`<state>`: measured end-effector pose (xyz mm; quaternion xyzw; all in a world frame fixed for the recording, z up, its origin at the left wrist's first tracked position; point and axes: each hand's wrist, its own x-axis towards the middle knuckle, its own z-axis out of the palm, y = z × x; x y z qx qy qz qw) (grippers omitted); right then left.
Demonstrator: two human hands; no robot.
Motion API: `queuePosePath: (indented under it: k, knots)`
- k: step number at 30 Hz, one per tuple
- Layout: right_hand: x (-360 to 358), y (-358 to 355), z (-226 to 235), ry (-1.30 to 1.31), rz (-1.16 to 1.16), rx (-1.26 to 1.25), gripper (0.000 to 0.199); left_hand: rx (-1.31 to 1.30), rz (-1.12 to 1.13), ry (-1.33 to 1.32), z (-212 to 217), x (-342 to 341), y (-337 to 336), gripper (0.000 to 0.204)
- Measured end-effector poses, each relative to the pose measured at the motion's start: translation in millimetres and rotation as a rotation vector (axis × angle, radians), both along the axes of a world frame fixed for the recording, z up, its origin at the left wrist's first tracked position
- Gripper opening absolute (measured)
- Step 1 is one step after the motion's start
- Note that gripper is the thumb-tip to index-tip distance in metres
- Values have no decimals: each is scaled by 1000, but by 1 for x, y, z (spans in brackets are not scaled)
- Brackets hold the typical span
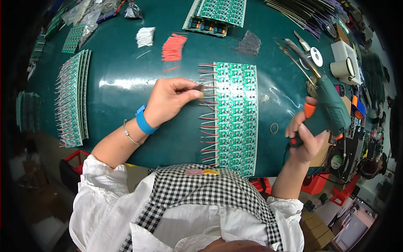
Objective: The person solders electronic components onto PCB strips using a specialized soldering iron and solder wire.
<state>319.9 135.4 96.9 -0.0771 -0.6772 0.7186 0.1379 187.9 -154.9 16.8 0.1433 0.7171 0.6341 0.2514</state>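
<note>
My L grip (170,101) is pinched on a thin wire (201,87) at the left edge of the PCB panel (237,119), mid-frame on the counter (113,54); R grip (310,140) wraps the soldering gun (333,105), frame right. Panel's prob. light, stiff, fragile where wired; best held by R edge.

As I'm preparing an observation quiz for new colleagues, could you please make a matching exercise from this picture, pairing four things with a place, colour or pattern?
Things:
1. Soldering gun
2. Wristband
3. Left hand
4. Apron

Descriptions:
A. black-and-white checks
B. at the wired edge of the central board panel
C. held in the right hand
D. blue

Pairs: 1-C, 2-D, 3-B, 4-A
</note>
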Motion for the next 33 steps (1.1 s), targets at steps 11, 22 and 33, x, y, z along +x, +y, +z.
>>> queuePosePath:
  k: [11,22,33]
  knots:
    - [-27,-44,-14,129,77,-73,59,285,-387,-657,50,3,70,18]
    - [-25,-36,-29,48,38,19,56,313,-406,-805,40,1,81,19]
    - [-24,-37,-33,-103,-107,27,60,175,-442,-612,35,9,89,15]
